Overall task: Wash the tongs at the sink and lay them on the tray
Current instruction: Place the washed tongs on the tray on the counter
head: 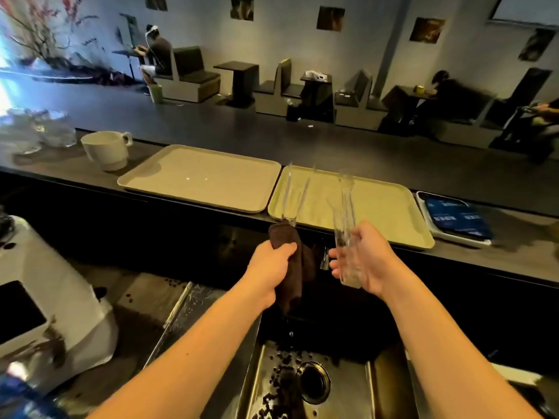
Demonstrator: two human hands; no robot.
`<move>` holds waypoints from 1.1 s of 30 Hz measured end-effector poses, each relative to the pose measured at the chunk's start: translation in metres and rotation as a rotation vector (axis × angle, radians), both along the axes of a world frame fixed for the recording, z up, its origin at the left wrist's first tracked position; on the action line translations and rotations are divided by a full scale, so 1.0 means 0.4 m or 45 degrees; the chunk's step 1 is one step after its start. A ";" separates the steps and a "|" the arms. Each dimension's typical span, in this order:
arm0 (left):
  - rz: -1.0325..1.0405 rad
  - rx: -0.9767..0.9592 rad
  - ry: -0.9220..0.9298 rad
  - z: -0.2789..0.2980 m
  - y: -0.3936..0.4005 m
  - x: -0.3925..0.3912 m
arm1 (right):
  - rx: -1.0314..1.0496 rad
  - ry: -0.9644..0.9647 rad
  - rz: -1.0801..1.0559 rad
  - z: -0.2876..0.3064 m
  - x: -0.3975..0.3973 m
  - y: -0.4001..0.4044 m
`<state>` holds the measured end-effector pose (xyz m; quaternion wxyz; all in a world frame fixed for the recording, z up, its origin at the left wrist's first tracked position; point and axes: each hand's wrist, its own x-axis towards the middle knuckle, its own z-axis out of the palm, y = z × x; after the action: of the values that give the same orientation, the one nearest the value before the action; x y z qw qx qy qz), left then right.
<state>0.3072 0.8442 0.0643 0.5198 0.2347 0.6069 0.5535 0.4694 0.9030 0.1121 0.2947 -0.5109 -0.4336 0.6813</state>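
My left hand (269, 267) grips a brown cloth (295, 273) wrapped around the hinge end of a pair of clear plastic tongs (288, 195). Its two arms point up and away over the near left corner of the right beige tray (390, 216). My right hand (363, 261) holds a second pair of clear tongs (346, 204) by its hinge end, tips pointing away over the same tray. Both hands hover above the steel sink (266, 373), whose bottom holds scattered coffee beans around the drain (313, 382).
A second beige tray (199, 179) lies left of the first on the dark counter. A white mug (106, 149) and glassware (39, 131) stand further left. A blue-screened device (453, 217) lies right of the trays. A white machine (45, 297) sits at my left.
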 end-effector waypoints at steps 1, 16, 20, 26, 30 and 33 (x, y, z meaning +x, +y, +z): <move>0.000 -0.002 0.007 -0.003 0.004 0.004 | -0.007 -0.039 0.001 0.001 0.004 0.018; -0.005 -0.022 -0.030 -0.007 0.030 -0.042 | 0.676 -1.570 0.128 -0.001 -0.107 0.236; -0.018 -0.019 -0.020 -0.017 0.021 -0.046 | 0.697 -1.589 0.097 -0.017 -0.119 0.244; -0.034 0.004 -0.010 -0.011 -0.010 -0.062 | 0.886 -1.818 0.072 0.012 -0.120 0.220; -0.014 0.022 -0.017 -0.006 -0.047 -0.102 | 1.111 -1.764 0.040 0.032 -0.136 0.165; 0.047 0.036 -0.029 -0.004 -0.091 -0.132 | 1.111 -1.454 0.198 0.033 -0.188 0.106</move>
<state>0.2544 0.8078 0.0627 0.5130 0.2245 0.5973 0.5741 0.3943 0.9452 0.1252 0.1499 -0.5906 -0.7876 0.0918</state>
